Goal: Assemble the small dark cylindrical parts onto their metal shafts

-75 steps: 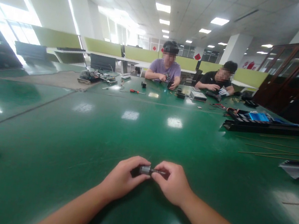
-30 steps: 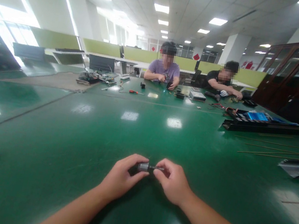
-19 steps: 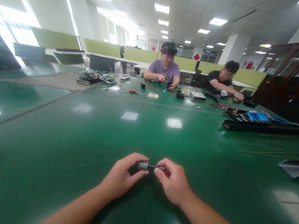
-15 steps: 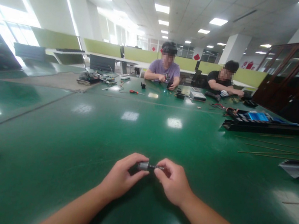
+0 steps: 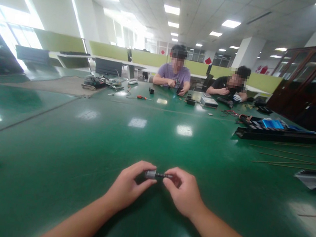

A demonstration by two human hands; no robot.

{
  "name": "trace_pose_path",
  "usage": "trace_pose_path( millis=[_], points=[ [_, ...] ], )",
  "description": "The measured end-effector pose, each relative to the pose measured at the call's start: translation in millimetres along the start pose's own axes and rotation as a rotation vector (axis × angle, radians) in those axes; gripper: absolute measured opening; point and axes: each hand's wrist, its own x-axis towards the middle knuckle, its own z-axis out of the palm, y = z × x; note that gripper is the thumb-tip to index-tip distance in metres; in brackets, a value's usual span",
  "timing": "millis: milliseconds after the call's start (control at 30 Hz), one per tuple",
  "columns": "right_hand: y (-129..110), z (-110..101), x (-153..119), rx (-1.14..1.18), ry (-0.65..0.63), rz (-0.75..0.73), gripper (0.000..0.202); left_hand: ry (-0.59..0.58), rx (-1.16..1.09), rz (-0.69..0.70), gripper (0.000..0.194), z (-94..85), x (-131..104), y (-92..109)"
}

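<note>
Low in the middle of the head view, my left hand (image 5: 126, 185) pinches a small grey metal cylinder (image 5: 150, 174) between thumb and fingers. A thin dark rod (image 5: 160, 175) sticks out from the cylinder's right end, in line with it. The thumb and fingertips of my right hand (image 5: 187, 192) close on the far end of this rod. Both pieces are held level just over the green table (image 5: 106, 138). My fingers hide part of the cylinder and the rod's tip, and its exact kind is too small to make out.
Across the table two people sit at work, one in a purple shirt (image 5: 174, 74), one in black (image 5: 224, 84). An orange-handled screwdriver (image 5: 141, 97), a pile of parts (image 5: 94, 81), a long black housing (image 5: 279, 135) and thin rods (image 5: 293, 160) lie about.
My hands and the held pieces stay almost in place. Across the table, the person in black has drawn an arm in to the left, toward the chest.
</note>
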Motion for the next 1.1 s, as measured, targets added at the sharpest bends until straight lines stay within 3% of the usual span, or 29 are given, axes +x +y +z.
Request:
trace_pose_path(
  millis=[1100],
  points=[
    [3.0,2.0,0.2,-0.029,0.033,0.064,0.011,0.015,-0.012,-0.019,0.025,1.6,0.1,-2.2]
  ],
)
